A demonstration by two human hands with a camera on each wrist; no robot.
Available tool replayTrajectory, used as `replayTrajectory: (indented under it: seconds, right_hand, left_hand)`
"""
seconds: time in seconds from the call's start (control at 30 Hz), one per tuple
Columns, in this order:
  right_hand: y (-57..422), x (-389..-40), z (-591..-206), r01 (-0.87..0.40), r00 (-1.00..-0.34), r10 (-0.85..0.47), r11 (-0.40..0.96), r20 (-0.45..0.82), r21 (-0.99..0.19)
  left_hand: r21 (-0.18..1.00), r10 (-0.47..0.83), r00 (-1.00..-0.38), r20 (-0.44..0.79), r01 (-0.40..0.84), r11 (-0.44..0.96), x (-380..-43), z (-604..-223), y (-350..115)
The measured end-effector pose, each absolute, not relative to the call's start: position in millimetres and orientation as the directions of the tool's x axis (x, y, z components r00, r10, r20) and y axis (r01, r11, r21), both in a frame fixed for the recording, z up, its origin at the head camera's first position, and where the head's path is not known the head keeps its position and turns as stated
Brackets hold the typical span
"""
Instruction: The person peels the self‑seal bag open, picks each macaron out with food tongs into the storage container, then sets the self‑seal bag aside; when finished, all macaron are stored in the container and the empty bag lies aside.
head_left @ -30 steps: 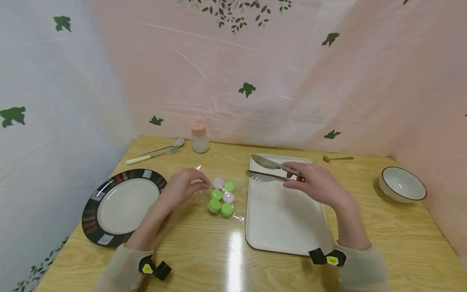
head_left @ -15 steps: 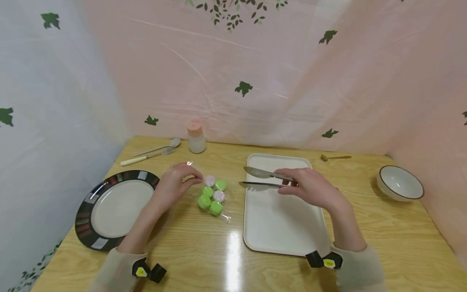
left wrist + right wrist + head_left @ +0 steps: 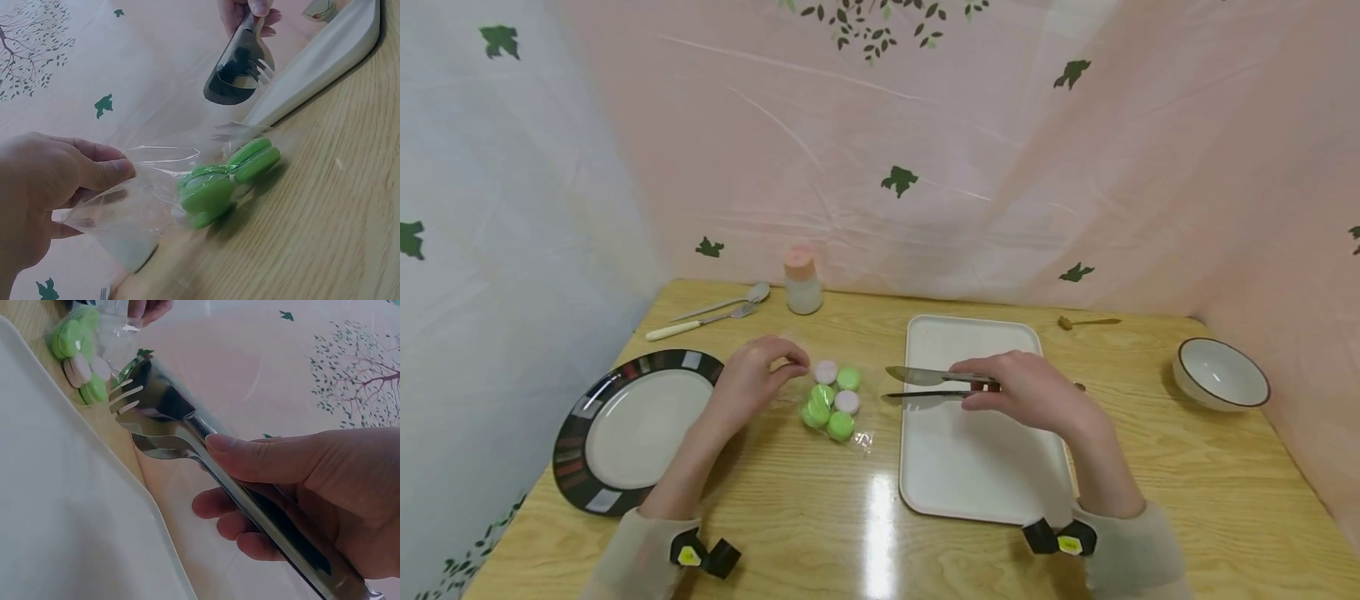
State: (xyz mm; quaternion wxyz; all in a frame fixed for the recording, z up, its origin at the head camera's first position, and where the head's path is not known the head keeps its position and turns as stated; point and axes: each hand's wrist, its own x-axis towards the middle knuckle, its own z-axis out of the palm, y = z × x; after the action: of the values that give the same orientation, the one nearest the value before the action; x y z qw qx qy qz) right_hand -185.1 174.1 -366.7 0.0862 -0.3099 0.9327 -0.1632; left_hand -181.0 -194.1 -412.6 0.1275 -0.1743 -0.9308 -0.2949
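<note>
My left hand (image 3: 752,379) pinches the upper left end of a clear plastic bag (image 3: 144,194) between thumb and fingers. Inside the bag are several green macarons (image 3: 841,426) and pale pink macarons (image 3: 847,402), low over the wood table. Metal serving tongs (image 3: 206,444) are in my right hand (image 3: 1026,385), thumb on one arm and fingers curled round the other. One tong end is forked, the other spoon-like, and they stand apart with nothing between them. The tong tips point left past the edge of a white tray (image 3: 985,467), towards the bag.
A plate with a dark patterned rim (image 3: 576,450) stands left, partly behind my left forearm. At the back left lie a spoon (image 3: 758,292) and a fork (image 3: 673,331), near a pink-capped shaker (image 3: 803,283). A small brown spoon (image 3: 1090,322) and a white bowl (image 3: 1221,375) are right.
The tongs have swung lower and moved left, closer to the bag. The left hand keeps its pinch, and the bag has shifted slightly left in the view, partly with the head camera.
</note>
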Motion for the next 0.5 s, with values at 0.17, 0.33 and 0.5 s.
replayTrajectory:
  seconds: [0.17, 0.33, 0.5]
  right_hand:
    - [165.6, -182.4, -368.7, -0.553, -0.790, -0.609, 0.759, -0.073, -0.345]
    - [162.1, -180.9, -370.2, -0.545, -0.793, -0.603, 0.766, -0.088, -0.340]
    - [161.8, -180.6, -370.5, -0.542, -0.795, -0.599, 0.771, -0.092, -0.335]
  left_hand:
    - [0.521, 0.241, -0.925, 0.295, 0.367, 0.770, -182.0, -413.4, -196.1]
    - [0.516, 0.267, -0.921, 0.284, 0.382, 0.767, -182.4, -414.5, -198.0]
    - [0.532, 0.274, -0.924, 0.268, 0.379, 0.757, -183.4, -414.4, -200.8]
